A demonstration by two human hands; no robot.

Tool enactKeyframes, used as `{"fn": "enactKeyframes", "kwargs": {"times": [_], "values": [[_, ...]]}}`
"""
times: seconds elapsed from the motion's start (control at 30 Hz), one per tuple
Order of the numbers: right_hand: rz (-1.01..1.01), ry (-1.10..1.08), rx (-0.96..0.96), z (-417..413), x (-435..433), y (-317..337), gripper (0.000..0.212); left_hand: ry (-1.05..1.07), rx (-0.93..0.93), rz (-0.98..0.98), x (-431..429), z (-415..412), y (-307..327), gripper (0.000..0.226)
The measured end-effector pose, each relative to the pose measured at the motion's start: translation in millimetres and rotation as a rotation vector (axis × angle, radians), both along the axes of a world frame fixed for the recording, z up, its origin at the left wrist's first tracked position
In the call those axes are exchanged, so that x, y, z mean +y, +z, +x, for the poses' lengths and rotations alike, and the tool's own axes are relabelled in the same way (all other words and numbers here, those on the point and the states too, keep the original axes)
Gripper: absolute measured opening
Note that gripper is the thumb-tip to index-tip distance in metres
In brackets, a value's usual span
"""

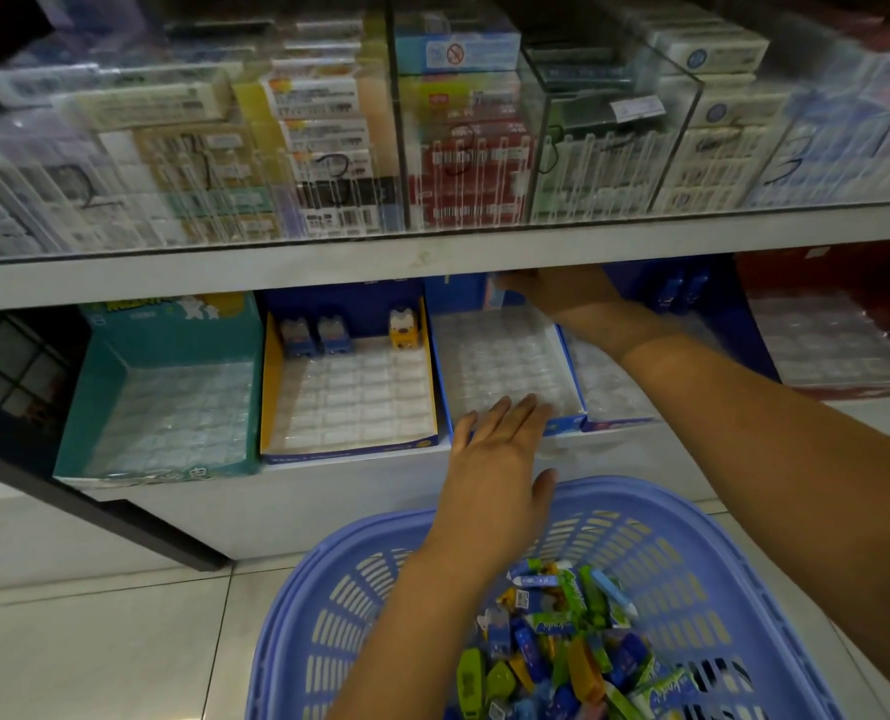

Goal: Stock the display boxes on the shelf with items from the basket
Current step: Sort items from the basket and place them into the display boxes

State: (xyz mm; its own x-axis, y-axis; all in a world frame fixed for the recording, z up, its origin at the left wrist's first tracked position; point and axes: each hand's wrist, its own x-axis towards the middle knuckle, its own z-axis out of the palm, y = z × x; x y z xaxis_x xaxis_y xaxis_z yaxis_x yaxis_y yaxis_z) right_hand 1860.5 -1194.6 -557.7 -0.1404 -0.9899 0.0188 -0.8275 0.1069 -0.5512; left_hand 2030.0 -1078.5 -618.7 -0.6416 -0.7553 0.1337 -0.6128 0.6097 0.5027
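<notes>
While left hand (495, 449) overlies blue box (572, 371) front, right hand (557, 296) at back

the white lower shelf (328, 501) carries a row of open boxes side by side: a teal box (95, 407) at the left, a yellow-sided box (271, 387) just beside it, then a blue box (570, 356) touching a second blue box (619, 423), and a red box (848, 389) at the far right. the upper shelf (276, 275) holds clear cases (609, 148) packed with cartons. below, a purple basket (692, 563) stands on the tiled floor (95, 641).
</notes>
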Motion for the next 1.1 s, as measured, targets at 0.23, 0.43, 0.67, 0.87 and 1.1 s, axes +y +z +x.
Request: {"fn": "enactKeyframes", "kwargs": {"times": [0.23,0.43,0.67,0.87,1.1], "values": [[0.009,-0.03,-0.242,12.4,-2.7,4.7,0.027,-0.007,0.005,-0.003,-0.4,0.3,-1.3,0.06],[0.008,-0.052,0.093,19.3,4.5,0.1,0.032,-0.008,-0.019,0.008,-1.8,-0.2,-2.8,0.061],[0.082,0.016,0.297,30.5,32.2,21.4,0.042,-0.037,0.069,0.033,4.8,5.3,5.7,0.054],[0.052,0.048,0.083,32.1,140.8,2.1,0.018,0.135,0.296,0.055,48.1,9.2,-34.0,0.018],[0.824,0.189,0.156,38.4,232.7,-125.2,0.023,-0.183,-0.503,0.804,118.8,16.6,-139.5,0.026]]}}
